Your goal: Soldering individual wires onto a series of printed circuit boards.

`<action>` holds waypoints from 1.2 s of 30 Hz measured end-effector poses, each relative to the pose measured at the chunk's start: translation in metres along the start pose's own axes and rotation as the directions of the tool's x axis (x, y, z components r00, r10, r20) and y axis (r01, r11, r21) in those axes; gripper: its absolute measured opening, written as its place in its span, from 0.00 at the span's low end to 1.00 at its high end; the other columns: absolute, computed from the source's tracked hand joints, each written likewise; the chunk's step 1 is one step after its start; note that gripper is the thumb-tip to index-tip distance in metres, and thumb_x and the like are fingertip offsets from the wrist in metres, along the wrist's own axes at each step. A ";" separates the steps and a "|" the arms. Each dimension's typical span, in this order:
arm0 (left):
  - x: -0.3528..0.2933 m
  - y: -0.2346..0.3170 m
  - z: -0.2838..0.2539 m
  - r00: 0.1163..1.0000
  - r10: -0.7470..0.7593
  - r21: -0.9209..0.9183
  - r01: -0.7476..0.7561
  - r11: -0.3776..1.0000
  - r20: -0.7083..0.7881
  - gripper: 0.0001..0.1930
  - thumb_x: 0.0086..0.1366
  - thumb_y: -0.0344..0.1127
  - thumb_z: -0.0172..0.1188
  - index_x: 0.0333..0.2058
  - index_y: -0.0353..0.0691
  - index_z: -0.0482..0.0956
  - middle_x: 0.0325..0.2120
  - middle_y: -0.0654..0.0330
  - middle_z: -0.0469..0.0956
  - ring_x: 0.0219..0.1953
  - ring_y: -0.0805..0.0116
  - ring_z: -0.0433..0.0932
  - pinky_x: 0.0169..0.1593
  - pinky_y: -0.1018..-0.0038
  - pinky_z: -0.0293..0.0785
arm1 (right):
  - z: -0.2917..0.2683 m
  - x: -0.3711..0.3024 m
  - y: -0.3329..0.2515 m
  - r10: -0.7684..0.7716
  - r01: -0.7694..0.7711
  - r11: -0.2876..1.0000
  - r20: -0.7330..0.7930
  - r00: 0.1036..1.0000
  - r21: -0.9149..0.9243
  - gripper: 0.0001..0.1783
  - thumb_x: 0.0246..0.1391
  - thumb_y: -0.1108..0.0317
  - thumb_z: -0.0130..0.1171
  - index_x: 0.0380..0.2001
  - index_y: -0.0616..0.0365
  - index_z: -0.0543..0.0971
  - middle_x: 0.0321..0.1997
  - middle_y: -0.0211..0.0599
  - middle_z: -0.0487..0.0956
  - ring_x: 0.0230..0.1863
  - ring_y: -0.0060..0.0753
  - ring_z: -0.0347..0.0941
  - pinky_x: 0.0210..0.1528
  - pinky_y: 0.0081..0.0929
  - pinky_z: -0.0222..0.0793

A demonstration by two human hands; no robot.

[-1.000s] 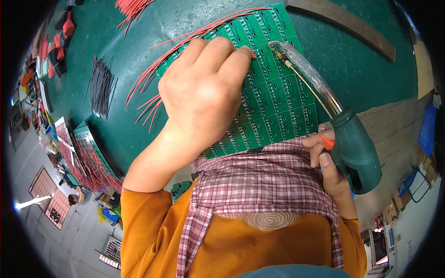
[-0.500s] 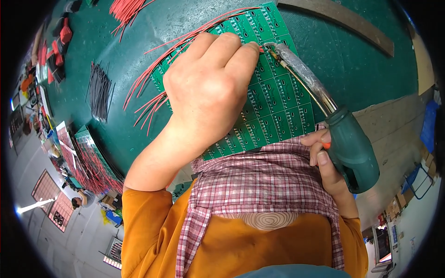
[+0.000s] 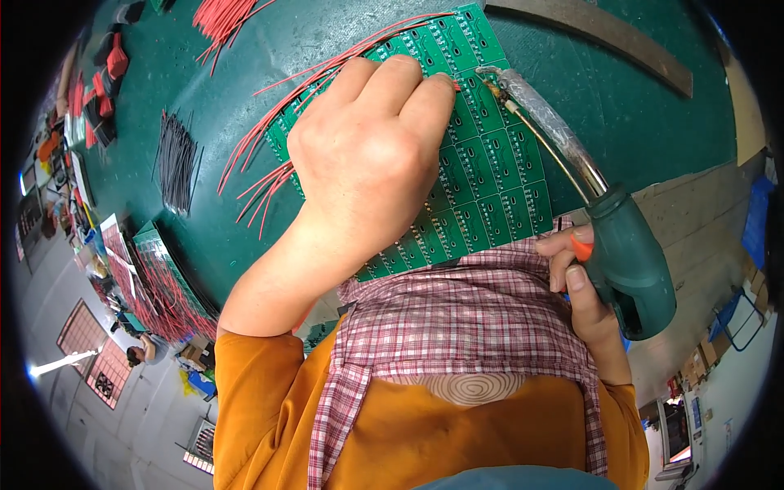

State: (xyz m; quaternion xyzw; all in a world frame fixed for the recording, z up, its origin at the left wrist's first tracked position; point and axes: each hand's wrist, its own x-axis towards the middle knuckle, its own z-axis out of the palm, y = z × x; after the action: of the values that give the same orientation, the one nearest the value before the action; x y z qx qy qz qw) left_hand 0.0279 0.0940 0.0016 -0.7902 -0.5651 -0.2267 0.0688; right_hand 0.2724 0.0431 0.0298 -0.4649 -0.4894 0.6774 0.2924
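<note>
My left hand (image 3: 367,151) is closed in a pinch above a green circuit-board panel (image 3: 494,180) marked off into many small boards. A short red wire end (image 3: 456,86) pokes out by its index fingertip; the rest of that wire is hidden. In my right hand (image 3: 581,286) is a soldering gun (image 3: 629,253) with a green handle and an orange trigger. Its tip and a thin feed tube point toward the upper right part of the panel, a little apart from the wire end. Several red wires (image 3: 269,122) fan out leftward from the panel.
A bundle of black wires (image 3: 175,163) lies on the green tabletop (image 3: 237,94), with a red wire bundle (image 3: 222,20) farther back. A curved brown strip (image 3: 604,37) lies at the far right. Wired board panels (image 3: 155,278) are stacked at the left.
The soldering gun has shifted slightly right, its tip drawing away from the wire end. My left hand has stayed nearly still, and the panel has barely moved.
</note>
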 end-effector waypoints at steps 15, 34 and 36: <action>0.006 -0.002 -0.003 0.998 -0.003 -0.173 0.012 0.985 0.056 0.12 0.43 0.18 0.60 0.29 0.39 0.78 0.25 0.61 0.75 0.26 0.65 0.74 0.29 0.73 0.70 | -0.006 0.003 0.004 0.010 -0.011 0.998 -0.015 1.000 -0.057 0.12 0.51 0.71 0.52 0.38 0.66 0.74 0.27 0.27 0.71 0.28 0.17 0.64 0.44 0.24 0.65; -0.002 -0.005 -0.003 0.994 0.094 -0.021 -0.093 0.995 0.058 0.12 0.41 0.30 0.56 0.29 0.42 0.77 0.26 0.65 0.71 0.27 0.68 0.70 0.24 0.76 0.70 | 0.001 0.001 0.003 0.008 -0.006 0.999 0.042 0.999 -0.046 0.13 0.51 0.73 0.51 0.40 0.69 0.74 0.22 0.23 0.65 0.24 0.13 0.59 0.32 0.12 0.62; -0.002 -0.006 -0.004 0.994 0.091 -0.015 -0.090 0.996 0.060 0.12 0.41 0.30 0.56 0.29 0.42 0.77 0.26 0.65 0.71 0.27 0.68 0.70 0.24 0.76 0.70 | 0.001 0.001 0.004 -0.028 0.029 0.999 0.033 0.999 -0.033 0.12 0.51 0.75 0.49 0.40 0.68 0.74 0.22 0.22 0.65 0.24 0.13 0.58 0.32 0.12 0.61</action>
State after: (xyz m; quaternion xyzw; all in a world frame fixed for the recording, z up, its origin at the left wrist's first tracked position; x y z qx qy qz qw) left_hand 0.0212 0.0931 0.0037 -0.8220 -0.5292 -0.2025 0.0570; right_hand 0.2714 0.0426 0.0259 -0.4515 -0.5122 0.6723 0.2860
